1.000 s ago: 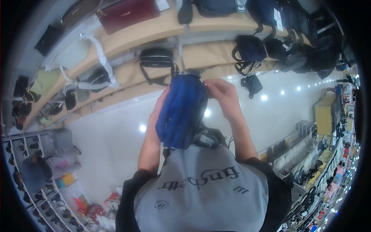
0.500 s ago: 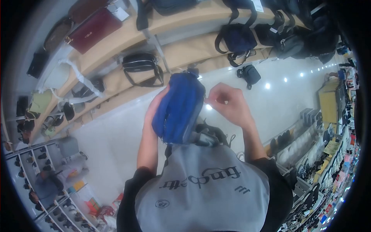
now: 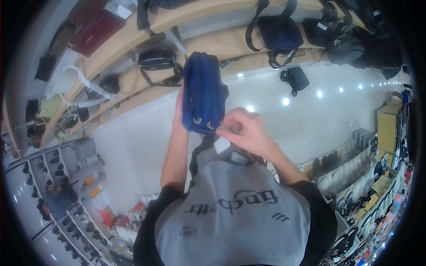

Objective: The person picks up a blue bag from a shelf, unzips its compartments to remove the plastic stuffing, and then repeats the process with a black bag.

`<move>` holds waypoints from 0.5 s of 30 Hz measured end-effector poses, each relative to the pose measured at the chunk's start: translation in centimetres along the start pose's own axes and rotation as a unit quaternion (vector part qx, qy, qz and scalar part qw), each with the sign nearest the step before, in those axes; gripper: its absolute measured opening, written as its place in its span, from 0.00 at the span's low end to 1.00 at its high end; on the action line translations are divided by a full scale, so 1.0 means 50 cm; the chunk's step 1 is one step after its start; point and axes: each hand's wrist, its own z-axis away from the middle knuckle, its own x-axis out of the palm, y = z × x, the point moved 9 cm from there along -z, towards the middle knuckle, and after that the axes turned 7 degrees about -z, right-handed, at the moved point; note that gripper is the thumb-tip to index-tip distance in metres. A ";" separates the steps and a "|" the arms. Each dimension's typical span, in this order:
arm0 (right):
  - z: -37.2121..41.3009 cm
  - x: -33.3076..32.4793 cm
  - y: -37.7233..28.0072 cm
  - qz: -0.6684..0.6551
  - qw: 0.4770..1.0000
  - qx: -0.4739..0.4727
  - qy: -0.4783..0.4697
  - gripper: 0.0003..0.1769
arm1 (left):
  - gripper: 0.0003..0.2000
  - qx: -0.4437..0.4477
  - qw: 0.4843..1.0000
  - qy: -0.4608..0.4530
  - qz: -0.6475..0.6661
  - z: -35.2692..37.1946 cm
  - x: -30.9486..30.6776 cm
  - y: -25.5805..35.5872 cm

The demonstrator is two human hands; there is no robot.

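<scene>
A blue shoulder bag with zips along its upper side is held up in front of my chest. My left hand is closed around its left side, fingers mostly hidden behind the bag. At the near right corner, the thumb and fingers of my right hand pinch the zipper end; the exact bit between them is partly hidden. Metal zip pulls show at the bag's near end. Just below the right fingertips hangs a white tag. A dark strap runs down beside my shirt.
Curved wooden shelves across the far side carry several bags, including a dark red one and a navy one. A black bag appears beyond the shelf edge. Shoe racks stand at right; a person is at lower left.
The bag has turned more upright and moved farther from my chest, its zips now facing up. My right hand has come left and down onto its near corner. The white tag has come into view.
</scene>
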 end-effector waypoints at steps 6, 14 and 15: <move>-0.003 -0.016 -0.057 0.100 0.970 -0.207 0.077 0.17 | 0.26 0.052 0.998 -0.008 0.043 0.000 0.050 0.003; -0.027 0.001 -0.079 0.157 0.956 -0.244 0.045 0.17 | 0.26 0.111 0.987 -0.059 0.101 0.016 0.014 -0.010; -0.030 0.002 -0.086 0.173 0.951 -0.251 0.056 0.17 | 0.26 0.111 0.986 -0.063 0.104 0.015 0.014 -0.014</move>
